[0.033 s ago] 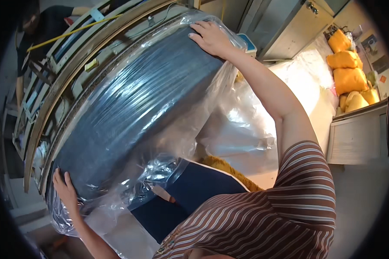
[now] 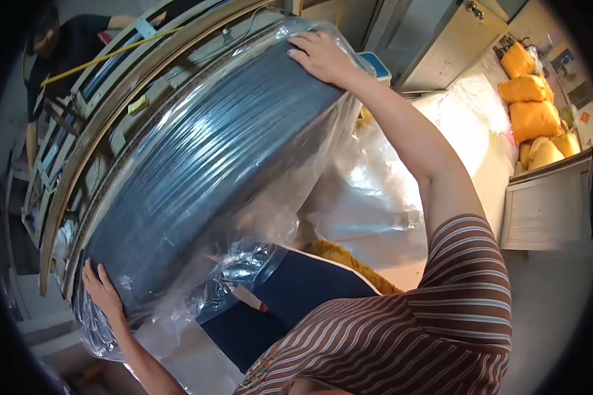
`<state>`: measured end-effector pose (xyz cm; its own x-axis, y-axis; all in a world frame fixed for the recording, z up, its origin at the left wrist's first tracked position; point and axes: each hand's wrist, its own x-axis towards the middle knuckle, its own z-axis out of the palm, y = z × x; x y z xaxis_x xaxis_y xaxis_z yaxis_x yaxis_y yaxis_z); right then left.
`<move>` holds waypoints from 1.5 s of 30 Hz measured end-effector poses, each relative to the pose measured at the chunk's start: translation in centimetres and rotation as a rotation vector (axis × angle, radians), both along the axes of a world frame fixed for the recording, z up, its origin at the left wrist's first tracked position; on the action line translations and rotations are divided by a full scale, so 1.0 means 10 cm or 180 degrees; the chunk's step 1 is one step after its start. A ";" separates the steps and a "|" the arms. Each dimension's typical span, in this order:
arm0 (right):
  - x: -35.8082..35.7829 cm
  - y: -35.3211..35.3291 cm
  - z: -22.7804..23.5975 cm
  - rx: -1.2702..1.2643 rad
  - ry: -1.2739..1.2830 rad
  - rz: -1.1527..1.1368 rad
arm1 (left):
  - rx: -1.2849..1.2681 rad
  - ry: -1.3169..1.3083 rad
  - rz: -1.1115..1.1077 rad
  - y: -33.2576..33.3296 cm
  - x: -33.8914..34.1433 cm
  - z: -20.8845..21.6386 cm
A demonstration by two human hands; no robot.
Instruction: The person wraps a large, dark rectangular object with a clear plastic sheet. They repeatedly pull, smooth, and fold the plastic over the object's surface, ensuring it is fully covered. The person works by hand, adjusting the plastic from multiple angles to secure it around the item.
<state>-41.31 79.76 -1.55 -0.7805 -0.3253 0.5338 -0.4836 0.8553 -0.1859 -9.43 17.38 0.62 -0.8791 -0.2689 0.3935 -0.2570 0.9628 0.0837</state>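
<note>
A long dark blue-grey bundle (image 2: 178,191) lies across the work surface, covered by clear plastic film (image 2: 263,191). The film is drawn into many lengthwise creases over the top. My right hand (image 2: 323,58) rests on the film at the far right end, fingers spread and slightly bent. At the near left end, my left hand (image 2: 103,289) lies on the film with its fingers apart. Loose film hangs down the near side toward my lap and bunches in shiny folds. What the bundle is made of cannot be made out through the film.
A long frame with rails (image 2: 112,112) runs behind the bundle, with a yellow rod (image 2: 112,57) across it. Another person (image 2: 62,46) stands beyond it. At the right are more shiny film (image 2: 375,191), a cabinet (image 2: 547,210) and several orange bundles (image 2: 534,122).
The film over the bundle shows straighter, more marked creases. Both hands have hardly moved.
</note>
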 end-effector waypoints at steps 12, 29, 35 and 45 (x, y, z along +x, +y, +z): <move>-0.50 1.97 -0.68 -0.0480 0.0567 -0.0753 | -0.0232 -0.0182 -0.0237 -0.72 -0.13 -0.27; 2.44 1.49 -3.01 -0.0653 -0.2583 -0.3598 | -0.0384 -0.0273 -0.0220 -0.84 -0.07 -0.17; 2.98 2.00 -2.83 -0.4435 -0.2379 -0.3122 | -0.0404 -0.0278 -0.0293 -0.90 -0.17 -0.26; 3.13 1.69 -0.91 -0.3848 0.0152 -0.1668 | -0.0376 -0.0854 0.0244 -1.45 -0.35 -0.11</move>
<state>-9.98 96.67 -10.61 -0.6396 0.7066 0.3028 -0.1752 0.2495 -0.9524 -12.89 2.88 -0.46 -0.9348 -0.3048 0.1825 -0.3272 0.9387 -0.1085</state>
